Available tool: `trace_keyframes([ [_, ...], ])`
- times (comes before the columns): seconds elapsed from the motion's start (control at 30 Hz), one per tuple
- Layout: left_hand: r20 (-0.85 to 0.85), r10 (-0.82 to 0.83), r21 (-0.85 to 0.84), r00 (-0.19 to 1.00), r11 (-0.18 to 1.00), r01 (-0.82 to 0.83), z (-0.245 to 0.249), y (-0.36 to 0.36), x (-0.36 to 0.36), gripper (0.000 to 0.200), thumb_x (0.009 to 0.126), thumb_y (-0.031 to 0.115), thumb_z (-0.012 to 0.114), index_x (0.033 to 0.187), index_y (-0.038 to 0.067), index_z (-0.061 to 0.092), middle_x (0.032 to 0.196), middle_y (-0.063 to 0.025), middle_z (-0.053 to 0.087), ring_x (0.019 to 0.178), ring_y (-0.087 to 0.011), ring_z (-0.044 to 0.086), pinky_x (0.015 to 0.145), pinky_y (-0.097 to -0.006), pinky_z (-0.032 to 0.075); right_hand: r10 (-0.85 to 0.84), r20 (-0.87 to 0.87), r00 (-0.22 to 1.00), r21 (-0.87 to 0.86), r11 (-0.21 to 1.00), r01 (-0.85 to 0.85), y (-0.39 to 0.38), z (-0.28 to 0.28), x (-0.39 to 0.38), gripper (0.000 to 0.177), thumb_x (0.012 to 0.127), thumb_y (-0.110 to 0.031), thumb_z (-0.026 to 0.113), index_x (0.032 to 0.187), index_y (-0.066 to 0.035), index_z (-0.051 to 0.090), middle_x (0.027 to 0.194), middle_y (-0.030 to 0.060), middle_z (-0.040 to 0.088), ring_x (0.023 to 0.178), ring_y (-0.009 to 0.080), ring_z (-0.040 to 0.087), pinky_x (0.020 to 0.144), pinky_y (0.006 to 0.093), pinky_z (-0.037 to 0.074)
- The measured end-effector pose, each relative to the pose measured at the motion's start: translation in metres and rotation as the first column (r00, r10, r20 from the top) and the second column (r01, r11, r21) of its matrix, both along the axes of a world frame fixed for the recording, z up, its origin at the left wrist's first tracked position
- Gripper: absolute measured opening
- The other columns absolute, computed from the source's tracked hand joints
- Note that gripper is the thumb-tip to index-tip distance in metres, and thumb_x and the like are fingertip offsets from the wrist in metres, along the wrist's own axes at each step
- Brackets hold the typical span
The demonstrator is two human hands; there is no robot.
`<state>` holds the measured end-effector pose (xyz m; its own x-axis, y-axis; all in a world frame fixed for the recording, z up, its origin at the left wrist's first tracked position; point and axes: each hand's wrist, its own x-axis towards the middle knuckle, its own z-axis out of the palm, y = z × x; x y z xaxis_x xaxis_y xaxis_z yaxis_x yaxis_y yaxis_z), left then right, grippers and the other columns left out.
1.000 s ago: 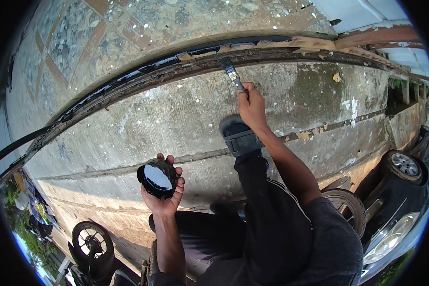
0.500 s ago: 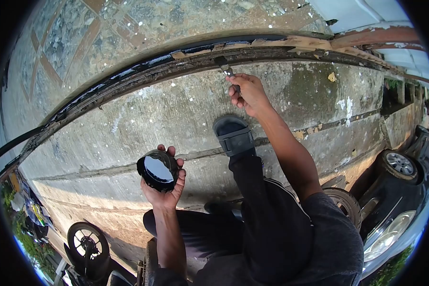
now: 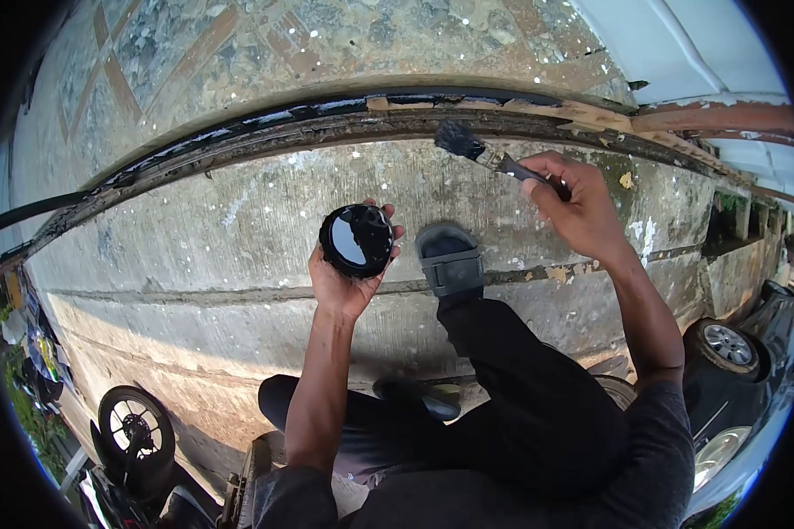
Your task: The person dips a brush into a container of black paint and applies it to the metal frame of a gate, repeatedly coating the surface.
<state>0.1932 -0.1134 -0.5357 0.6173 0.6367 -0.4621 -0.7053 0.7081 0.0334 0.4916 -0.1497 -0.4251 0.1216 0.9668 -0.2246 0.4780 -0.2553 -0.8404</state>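
My left hand [image 3: 340, 286] holds a round container of glossy black paint [image 3: 356, 241] from below, its fingers wrapped round the far side. My right hand [image 3: 578, 204] grips the dark handle of a paintbrush [image 3: 494, 161]. The brush's black, wet-looking bristles point left, close to the long rail [image 3: 326, 109], which is partly coated in shiny black and partly bare, peeling brown toward the right. Whether the bristles touch anything I cannot tell.
Rough concrete [image 3: 265, 212] lies beneath, with my sandalled foot [image 3: 450, 262] on it. A spoked wheel [image 3: 137, 434] is at lower left, a parked car [image 3: 723, 397] at lower right. A white panel [image 3: 679, 44] and a red-brown bar [image 3: 719, 120] stand at upper right.
My right hand has moved right and slightly down, turning the brush so its bristles show away from the rail. My left hand has risen and shifted right with the paint container.
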Motion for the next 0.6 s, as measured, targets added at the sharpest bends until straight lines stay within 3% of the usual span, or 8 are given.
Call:
trace_keyframes([
  [0.03, 0.010, -0.001, -0.001, 1.000, 1.000, 0.001, -0.003, 0.004, 0.007, 0.058, 0.101, 0.043, 0.033, 0.136, -0.001, 0.045, 0.134, -0.0242, 0.052, 0.111, -0.0434, 0.060, 0.087, -0.0480, 0.059, 0.086, 0.095, 0.992, 0.121, 0.988, -0.097, 0.000, 0.017, -0.002, 0.016, 0.090, -0.005, 0.059, 0.102, 0.002, 0.067, 0.069, 0.0026, 0.058, 0.053, 0.0091, 0.054, 0.049, 0.0265, 0.040],
  [0.13, -0.174, -0.012, 0.033, 0.985, 0.999, 0.018, -0.009, 0.013, 0.025, 0.054, 0.102, 0.038, 0.029, 0.136, 0.001, 0.046, 0.137, -0.0223, 0.051, 0.115, -0.0347, 0.060, 0.086, -0.0455, 0.060, 0.339, 0.265, 0.903, 0.025, 0.934, -0.358, 0.012, 0.059, -0.022, 0.016, 0.083, -0.005, 0.063, 0.096, 0.004, 0.068, 0.067, 0.0090, 0.059, 0.054, 0.0197, 0.060, 0.053, 0.0336, 0.045],
  [0.23, -0.132, -0.045, 0.055, 0.990, 0.997, 0.053, -0.014, 0.022, 0.039, 0.055, 0.102, 0.040, 0.027, 0.135, 0.001, 0.048, 0.134, -0.0229, 0.053, 0.114, -0.0307, 0.062, 0.085, -0.0439, 0.060, 0.377, 0.352, 0.857, -0.017, 0.918, -0.397, 0.017, 0.034, -0.034, 0.020, 0.079, -0.007, 0.064, 0.094, 0.004, 0.069, 0.072, 0.0156, 0.062, 0.060, 0.0308, 0.064, 0.059, 0.0397, 0.049],
  [0.33, -0.222, -0.058, 0.070, 0.973, 0.995, 0.075, -0.023, 0.023, 0.048, 0.057, 0.103, 0.042, 0.026, 0.134, 0.000, 0.048, 0.130, -0.0235, 0.056, 0.113, -0.0301, 0.062, 0.085, -0.0423, 0.060, 0.373, 0.352, 0.858, -0.087, 0.926, -0.367, 0.022, 0.011, -0.036, 0.021, 0.079, -0.009, 0.063, 0.094, 0.003, 0.070, 0.077, 0.0180, 0.065, 0.067, 0.0371, 0.065, 0.064, 0.0448, 0.051],
  [0.53, -0.333, -0.087, 0.037, 0.939, 0.994, 0.105, -0.028, 0.022, 0.065, 0.059, 0.103, 0.048, 0.027, 0.129, 0.002, 0.054, 0.125, -0.0175, 0.062, 0.109, -0.0271, 0.064, 0.088, -0.0421, 0.057, 0.406, 0.411, 0.816, -0.184, 0.914, -0.362, 0.023, -0.004, -0.033, 0.020, 0.076, -0.010, 0.062, 0.086, 0.006, 0.070, 0.076, 0.0210, 0.066, 0.071, 0.0408, 0.065, 0.067, 0.0474, 0.053],
  [0.6, -0.331, -0.098, 0.051, 0.939, 0.991, 0.122, -0.033, 0.022, 0.068, 0.059, 0.103, 0.048, 0.028, 0.129, 0.002, 0.055, 0.124, -0.0174, 0.063, 0.109, -0.0273, 0.065, 0.088, -0.0419, 0.057, 0.377, 0.401, 0.835, -0.177, 0.926, -0.333, 0.020, -0.004, -0.028, 0.020, 0.078, -0.009, 0.063, 0.092, 0.003, 0.070, 0.078, 0.0195, 0.066, 0.072, 0.0392, 0.065, 0.066, 0.0460, 0.052],
])
